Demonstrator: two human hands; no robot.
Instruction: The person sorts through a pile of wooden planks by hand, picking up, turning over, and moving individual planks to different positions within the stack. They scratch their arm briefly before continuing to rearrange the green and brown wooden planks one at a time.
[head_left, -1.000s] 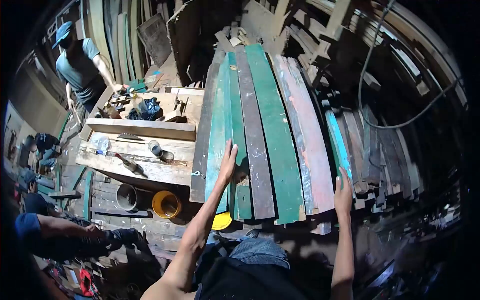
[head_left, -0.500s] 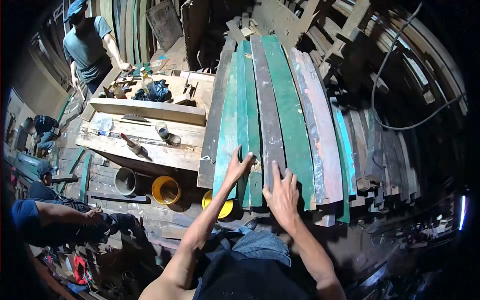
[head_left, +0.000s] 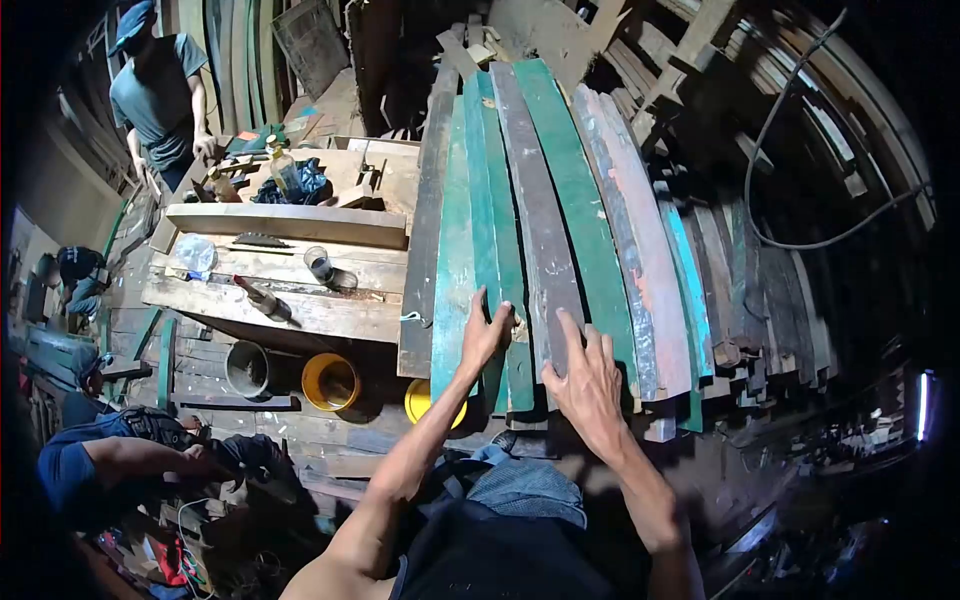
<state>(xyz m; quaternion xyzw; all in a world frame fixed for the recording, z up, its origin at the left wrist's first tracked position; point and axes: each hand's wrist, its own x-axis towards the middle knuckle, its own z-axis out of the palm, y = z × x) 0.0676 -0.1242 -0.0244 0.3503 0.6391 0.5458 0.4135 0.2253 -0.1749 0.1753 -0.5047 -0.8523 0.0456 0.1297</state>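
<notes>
Several long painted planks lie side by side, pointing away from me. My left hand rests on the narrow green plank, its thumb and forefinger spread. Beside it, the dark grey-brown plank has my right hand at its near end, fingers apart and reaching over its right edge. A wide green plank lies to the right of that one. Farther right is a pinkish plank. Neither hand is closed round anything.
On the left stands a wooden workbench with a glass and a bottle. Below it are a yellow bucket and a grey bucket. One person stands behind the bench; others are at the left.
My right hand has shifted slightly right, with the near end of the grey-brown plank. My left hand stays on the green plank. The view has shifted a little.
</notes>
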